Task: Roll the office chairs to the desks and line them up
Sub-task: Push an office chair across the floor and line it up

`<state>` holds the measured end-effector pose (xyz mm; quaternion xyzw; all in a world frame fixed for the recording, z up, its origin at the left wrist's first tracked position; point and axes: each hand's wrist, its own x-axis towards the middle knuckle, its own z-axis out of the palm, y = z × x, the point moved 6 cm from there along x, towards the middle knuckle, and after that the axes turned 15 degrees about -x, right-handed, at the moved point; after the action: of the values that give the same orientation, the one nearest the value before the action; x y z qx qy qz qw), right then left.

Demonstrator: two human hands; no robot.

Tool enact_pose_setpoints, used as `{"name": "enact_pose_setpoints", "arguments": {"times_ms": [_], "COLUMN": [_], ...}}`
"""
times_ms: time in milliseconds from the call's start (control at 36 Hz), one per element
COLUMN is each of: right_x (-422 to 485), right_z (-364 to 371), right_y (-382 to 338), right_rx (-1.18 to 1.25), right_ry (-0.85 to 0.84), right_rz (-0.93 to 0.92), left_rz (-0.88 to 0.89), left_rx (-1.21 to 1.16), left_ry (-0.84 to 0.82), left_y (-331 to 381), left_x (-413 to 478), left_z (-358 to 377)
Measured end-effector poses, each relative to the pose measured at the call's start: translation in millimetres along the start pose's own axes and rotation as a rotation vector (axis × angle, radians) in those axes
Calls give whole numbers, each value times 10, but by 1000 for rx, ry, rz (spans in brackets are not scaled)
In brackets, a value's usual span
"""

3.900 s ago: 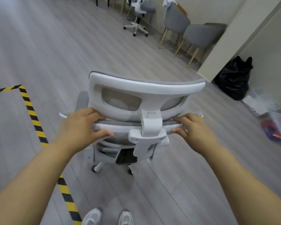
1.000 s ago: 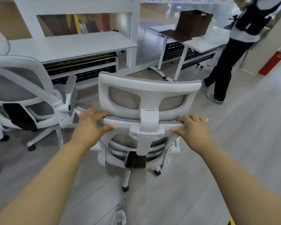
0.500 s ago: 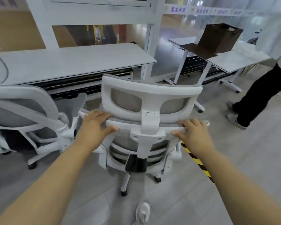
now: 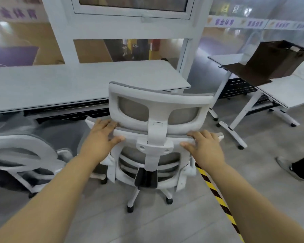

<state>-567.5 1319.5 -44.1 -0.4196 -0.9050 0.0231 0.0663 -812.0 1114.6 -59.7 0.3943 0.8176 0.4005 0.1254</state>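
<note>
A white office chair [image 4: 158, 102] with grey mesh stands in front of me, its back toward me and its seat facing a long white desk [image 4: 77, 85]. My left hand [image 4: 100, 137] grips the left end of the backrest's top bar. My right hand [image 4: 205, 146] grips the right end of the same bar. The chair's headrest rises between my hands, and its castors rest on the grey floor. A second white office chair [image 4: 25, 155] is parked at the same desk, just to the left.
A second white desk [image 4: 288, 92] on castors stands to the right with a brown cardboard box [image 4: 277, 58] on it. Yellow-black floor tape [image 4: 218, 199] runs under my right arm. A person's leg and shoe [image 4: 295, 169] are at the right edge. Glass partitions stand behind the desks.
I have rolled the chair from open floor up to the long desk; over the last second it has come closer to the desk's right end. Both hands have stayed on the backrest.
</note>
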Motion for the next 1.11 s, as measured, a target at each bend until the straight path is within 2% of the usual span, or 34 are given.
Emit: {"name": "enact_pose_setpoints", "arguments": {"times_ms": [583,750,944,1111], "right_x": [1764,1998,2139,2225], "right_z": [179,208,185,84], "right_y": [-221,-221,-200,-179], "right_rx": [15,-1,-13,-135], "right_ry": [-65,-63,-87,-175], "right_rz": [-9,-14,-55,-217], "left_rz": [40,100,43,-13], "left_rx": [-31,4,61,156], "left_ry": [66,98,68,17], "left_y": [-319,-265,-213,-74], "left_x": [1671,1864,1913,1858], "left_z": [-7,18,22,40]}}
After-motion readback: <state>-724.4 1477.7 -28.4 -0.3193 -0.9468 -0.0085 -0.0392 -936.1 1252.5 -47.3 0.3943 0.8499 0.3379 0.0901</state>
